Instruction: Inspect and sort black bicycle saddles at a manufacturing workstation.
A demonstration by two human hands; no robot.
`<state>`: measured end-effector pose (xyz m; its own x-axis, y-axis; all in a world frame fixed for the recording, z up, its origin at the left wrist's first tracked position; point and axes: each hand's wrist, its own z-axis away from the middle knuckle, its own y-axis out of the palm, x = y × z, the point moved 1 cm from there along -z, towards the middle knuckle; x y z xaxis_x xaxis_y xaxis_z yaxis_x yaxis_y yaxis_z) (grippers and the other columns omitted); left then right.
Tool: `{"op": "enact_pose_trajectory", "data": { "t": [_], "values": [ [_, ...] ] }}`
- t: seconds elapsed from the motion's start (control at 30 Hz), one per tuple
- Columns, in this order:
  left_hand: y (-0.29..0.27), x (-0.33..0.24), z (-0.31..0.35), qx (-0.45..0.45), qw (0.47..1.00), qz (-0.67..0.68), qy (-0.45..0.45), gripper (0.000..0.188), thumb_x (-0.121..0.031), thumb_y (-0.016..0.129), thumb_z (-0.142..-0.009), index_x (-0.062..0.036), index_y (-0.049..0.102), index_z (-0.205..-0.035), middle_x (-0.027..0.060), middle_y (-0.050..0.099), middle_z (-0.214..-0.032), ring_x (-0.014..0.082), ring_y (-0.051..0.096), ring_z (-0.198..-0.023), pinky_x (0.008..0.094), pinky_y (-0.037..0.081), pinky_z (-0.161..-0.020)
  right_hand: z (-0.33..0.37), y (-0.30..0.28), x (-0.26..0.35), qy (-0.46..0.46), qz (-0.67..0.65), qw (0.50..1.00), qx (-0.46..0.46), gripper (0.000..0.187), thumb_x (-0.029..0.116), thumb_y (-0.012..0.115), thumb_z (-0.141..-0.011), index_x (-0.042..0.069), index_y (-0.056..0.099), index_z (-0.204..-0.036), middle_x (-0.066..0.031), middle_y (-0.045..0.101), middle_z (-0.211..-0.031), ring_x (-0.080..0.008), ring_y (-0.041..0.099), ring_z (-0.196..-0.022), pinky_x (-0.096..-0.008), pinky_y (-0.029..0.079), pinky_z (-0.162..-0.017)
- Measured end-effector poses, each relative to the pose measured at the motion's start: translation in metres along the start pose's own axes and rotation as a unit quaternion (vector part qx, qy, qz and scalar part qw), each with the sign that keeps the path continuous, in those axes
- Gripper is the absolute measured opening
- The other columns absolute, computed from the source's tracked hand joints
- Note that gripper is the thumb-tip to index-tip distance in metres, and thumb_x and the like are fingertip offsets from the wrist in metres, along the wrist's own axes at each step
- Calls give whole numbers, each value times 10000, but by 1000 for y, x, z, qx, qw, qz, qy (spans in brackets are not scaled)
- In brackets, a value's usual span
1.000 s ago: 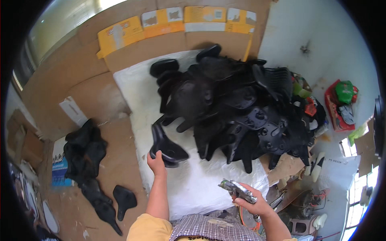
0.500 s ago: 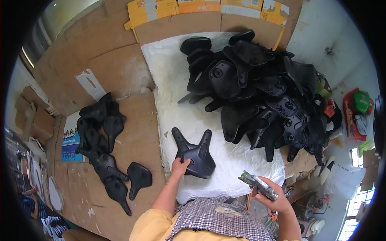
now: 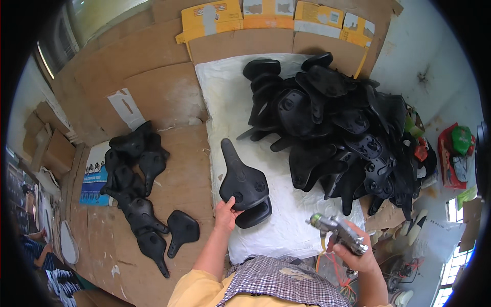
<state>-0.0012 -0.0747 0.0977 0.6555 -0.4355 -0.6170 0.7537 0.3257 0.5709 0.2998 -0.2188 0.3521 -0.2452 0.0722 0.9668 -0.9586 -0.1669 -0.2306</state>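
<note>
Over sheet (image 3: 291,240) | left hand (image 3: 225,216) pinches saddle (image 3: 244,181); second saddle's (image 3: 254,215) nose now hidden | right hand (image 3: 361,256) clasps spray gun (image 3: 341,232)

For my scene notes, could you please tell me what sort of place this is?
Probably a small workshop: the right hand holds a silver metal spray gun, and long-nosed black bicycle saddles lie heaped on crumpled white sheeting.

Dark lettering on white sheet (image 3: 439,233); pale print on blue panel (image 3: 94,190); print on yellow cardboard (image 3: 311,13).
</note>
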Motion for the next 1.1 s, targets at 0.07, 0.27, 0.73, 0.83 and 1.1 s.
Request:
{"op": "enact_pose_trajectory", "data": {
  "t": [0.07, 0.27, 0.73, 0.83, 1.1],
  "values": [
    [-3, 6, 4, 3, 1000, -1, 2, 232, -148, 592, -912, -42, 544, -1114, 104, 652, -1043, 229, 659, -904, 424, 570, -735, -6, 1, 5, -22, -40, 999, -29, 544, 18, 665, -800, 3, 469, -1307, -91, 637, -899, -161, 630, -779, -310, 510, -716],
    [-45, -20, 1, -29, 985, 84, 146, 233, -189, 608, -912, -66, 538, -1097, 69, 615, -1046, 209, 604, -937, 404, 512, -804, 6, -5, 9, 3, 1, 1000, 26, 562, 9, 668, -804, 7, 456, -1324, -93, 639, -982, -153, 621, -858, -302, 491, -790],
    [-91, 74, -7, -139, 966, -120, -182, 203, -209, 625, -868, -47, 575, -980, 104, 635, -875, 250, 627, -751, 394, 535, -675, -9, 3, 5, 56, -27, 998, -12, 522, 52, 682, -824, -32, 470, -1294, -58, 628, -909, -100, 578, -816, -265, 475, -751],
    [-76, 73, -10, -159, 970, -45, -179, 180, -199, 640, -864, -50, 583, -947, 88, 630, -843, 236, 627, -726, 377, 527, -636, -5, -1, 7, 66, -9, 998, 2, 511, 48, 681, -823, -29, 481, -1287, -55, 634, -919, -103, 585, -823, -268, 475, -763],
    [-65, -82, -34, -123, 951, 162, 233, 251, -269, 618, -897, -40, 565, -983, 60, 600, -921, 209, 604, -853, 374, 522, -805, 8, -19, -19, 105, -52, 993, -29, 547, 87, 696, -826, -13, 472, -1315, -77, 644, -1004, -117, 596, -900, -274, 474, -817]
  ]
}}
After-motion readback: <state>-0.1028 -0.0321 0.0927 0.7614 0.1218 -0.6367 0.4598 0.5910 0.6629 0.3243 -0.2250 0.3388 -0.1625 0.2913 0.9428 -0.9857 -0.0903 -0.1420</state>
